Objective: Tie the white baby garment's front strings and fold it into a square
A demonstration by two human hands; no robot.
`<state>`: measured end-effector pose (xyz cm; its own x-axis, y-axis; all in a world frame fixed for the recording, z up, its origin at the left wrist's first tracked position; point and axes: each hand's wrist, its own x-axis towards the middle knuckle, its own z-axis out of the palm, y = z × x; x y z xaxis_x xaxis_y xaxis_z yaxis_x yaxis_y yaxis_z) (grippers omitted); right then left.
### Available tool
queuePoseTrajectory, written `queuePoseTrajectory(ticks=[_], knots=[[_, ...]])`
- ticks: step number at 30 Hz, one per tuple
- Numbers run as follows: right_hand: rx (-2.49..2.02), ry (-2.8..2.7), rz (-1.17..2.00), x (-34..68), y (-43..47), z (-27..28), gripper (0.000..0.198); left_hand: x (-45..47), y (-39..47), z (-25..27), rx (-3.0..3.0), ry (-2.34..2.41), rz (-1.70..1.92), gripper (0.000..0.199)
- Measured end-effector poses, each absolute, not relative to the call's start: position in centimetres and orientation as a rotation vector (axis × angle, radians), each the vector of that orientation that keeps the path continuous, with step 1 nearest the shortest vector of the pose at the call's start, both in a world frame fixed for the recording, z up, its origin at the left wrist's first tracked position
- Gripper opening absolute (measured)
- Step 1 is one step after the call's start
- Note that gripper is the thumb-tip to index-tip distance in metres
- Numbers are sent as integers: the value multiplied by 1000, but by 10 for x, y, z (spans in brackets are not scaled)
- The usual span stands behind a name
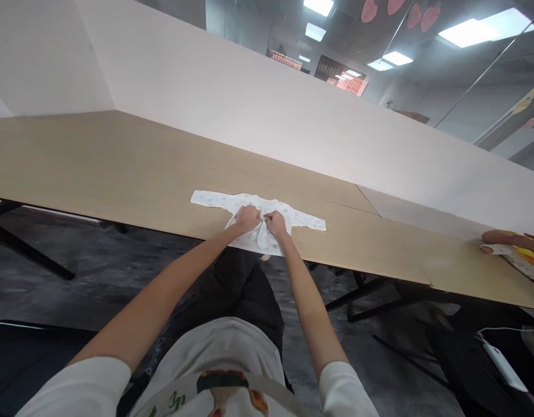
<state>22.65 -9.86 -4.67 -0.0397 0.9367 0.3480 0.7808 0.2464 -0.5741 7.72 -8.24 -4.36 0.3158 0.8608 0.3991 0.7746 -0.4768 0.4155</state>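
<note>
A small white long-sleeved baby shirt [243, 201] with a faint print lies on the tabletop with both sleeves stretched out sideways. Its lower hem reaches the table's front edge. My left hand [248, 218] is closed on the front of the shirt, just left of its middle opening. Close beside it, my right hand [275, 223] pinches the cloth on the other side of that opening. The fabric bunches and folds between the two hands. My fingertips partly hide the exact spots they grip.
The long wooden table [119, 156] runs along a white partition wall [232, 92] with glass above. At the far right, another person's arm [512, 238] rests near yellow and white items. A black chair [32, 359] stands low left; a white power strip [504, 366] lies low right.
</note>
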Motion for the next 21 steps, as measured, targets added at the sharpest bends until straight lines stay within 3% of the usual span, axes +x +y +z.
queuePoseTrajectory(ticks=[8, 14, 21], knots=[[-1644, -1706, 316, 216, -124, -45, 22, 58, -90, -44, 2221, 1115, 895, 32], [-1615, -1519, 526, 213, -139, -49, 17, 58, -99, -51, 2245, 1062, 889, 23], [-1524, -1502, 536, 217, -147, -54, 27, 59, -108, -53, 2329, 1076, 900, 17]])
